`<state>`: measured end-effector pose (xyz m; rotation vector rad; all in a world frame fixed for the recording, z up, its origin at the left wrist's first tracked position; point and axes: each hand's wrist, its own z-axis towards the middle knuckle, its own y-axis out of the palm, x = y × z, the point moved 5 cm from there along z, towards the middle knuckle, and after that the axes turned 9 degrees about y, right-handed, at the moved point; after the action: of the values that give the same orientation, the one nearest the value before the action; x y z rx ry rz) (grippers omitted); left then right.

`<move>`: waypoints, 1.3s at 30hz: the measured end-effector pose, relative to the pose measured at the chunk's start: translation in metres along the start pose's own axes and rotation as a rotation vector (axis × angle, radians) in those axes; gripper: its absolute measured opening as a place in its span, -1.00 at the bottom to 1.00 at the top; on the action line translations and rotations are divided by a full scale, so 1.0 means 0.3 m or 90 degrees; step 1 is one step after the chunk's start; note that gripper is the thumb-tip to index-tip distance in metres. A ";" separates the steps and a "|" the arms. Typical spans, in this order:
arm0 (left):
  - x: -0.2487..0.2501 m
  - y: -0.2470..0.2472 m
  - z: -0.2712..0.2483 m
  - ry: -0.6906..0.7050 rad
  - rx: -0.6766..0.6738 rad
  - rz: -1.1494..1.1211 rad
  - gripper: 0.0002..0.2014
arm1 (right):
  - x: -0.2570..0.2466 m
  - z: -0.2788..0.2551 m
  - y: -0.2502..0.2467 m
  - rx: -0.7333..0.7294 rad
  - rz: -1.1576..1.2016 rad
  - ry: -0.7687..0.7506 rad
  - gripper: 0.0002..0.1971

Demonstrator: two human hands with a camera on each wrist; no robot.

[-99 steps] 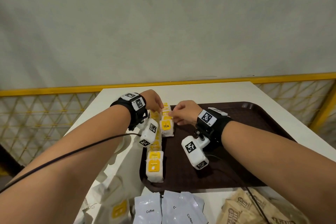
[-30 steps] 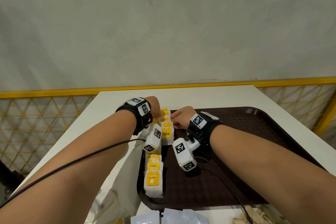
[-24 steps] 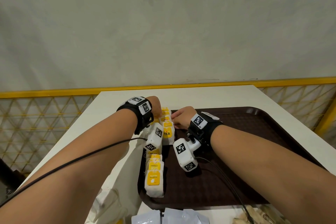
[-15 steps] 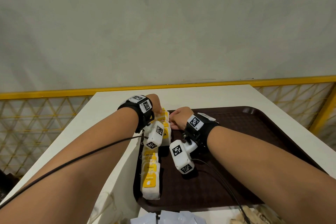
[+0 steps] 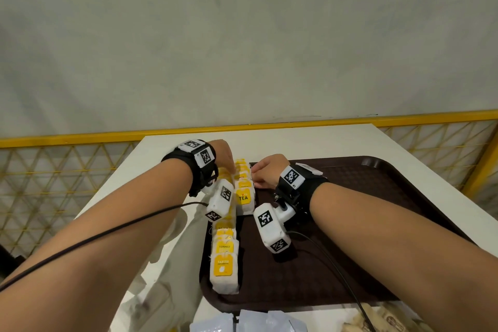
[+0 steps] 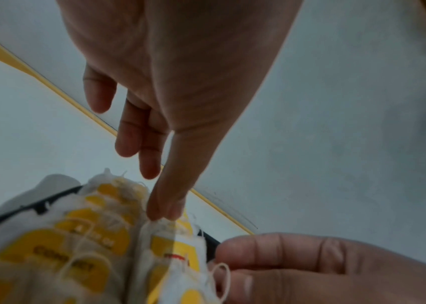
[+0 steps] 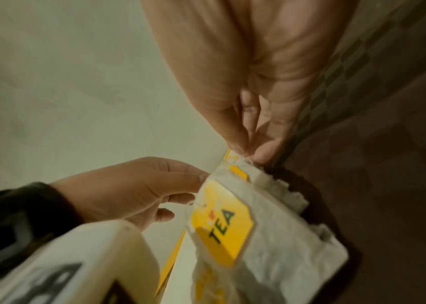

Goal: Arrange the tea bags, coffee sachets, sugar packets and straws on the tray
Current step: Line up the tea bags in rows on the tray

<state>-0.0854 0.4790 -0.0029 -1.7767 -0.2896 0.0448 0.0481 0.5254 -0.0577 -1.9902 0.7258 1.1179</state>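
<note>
Tea bags (image 5: 244, 186) on tray (image 5: 377, 224) | left hand (image 6: 180, 82) fingers pinch one | right hand (image 7: 258, 72) fingers pinch another

head view looks down from above; both wrist views sit close, sharing the tea bags (image 5: 244, 191).
</note>
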 end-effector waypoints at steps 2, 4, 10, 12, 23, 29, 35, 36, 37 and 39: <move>-0.006 0.015 0.007 -0.002 -0.008 0.005 -0.63 | -0.014 -0.008 0.009 0.024 -0.063 -0.016 -0.80; 0.000 0.019 0.003 0.004 -0.009 0.002 -0.64 | -0.025 -0.021 0.012 0.053 -0.110 -0.024 -0.73; 0.012 0.023 0.016 0.007 -0.013 0.026 -0.63 | -0.018 -0.037 0.010 0.080 -0.121 -0.009 -0.74; 0.024 0.016 0.019 0.016 -0.009 0.029 -0.63 | -0.009 -0.028 0.012 0.076 -0.121 -0.002 -0.73; 0.048 0.024 0.033 0.027 0.014 0.060 -0.68 | -0.010 -0.082 0.025 0.012 -0.004 0.077 -0.73; 0.019 -0.011 -0.031 0.075 0.049 -0.055 -0.75 | -0.016 -0.134 -0.006 -0.020 0.040 0.085 -0.81; 0.026 0.024 -0.076 0.080 0.010 -0.050 -0.71 | -0.013 -0.176 0.011 -0.032 -0.019 0.065 -0.80; 0.030 0.028 -0.079 0.080 0.006 -0.047 -0.70 | -0.012 -0.179 0.016 -0.027 -0.011 0.063 -0.79; 0.033 0.030 -0.083 0.080 0.000 -0.043 -0.69 | -0.009 -0.180 0.020 -0.022 -0.002 0.062 -0.79; 0.036 0.030 -0.086 0.084 -0.014 -0.042 -0.69 | -0.004 -0.178 0.026 -0.013 0.020 0.062 -0.79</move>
<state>-0.0687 0.4549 -0.0044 -1.7820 -0.2532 -0.1222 0.0666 0.4779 -0.0402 -2.0691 0.8007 1.0568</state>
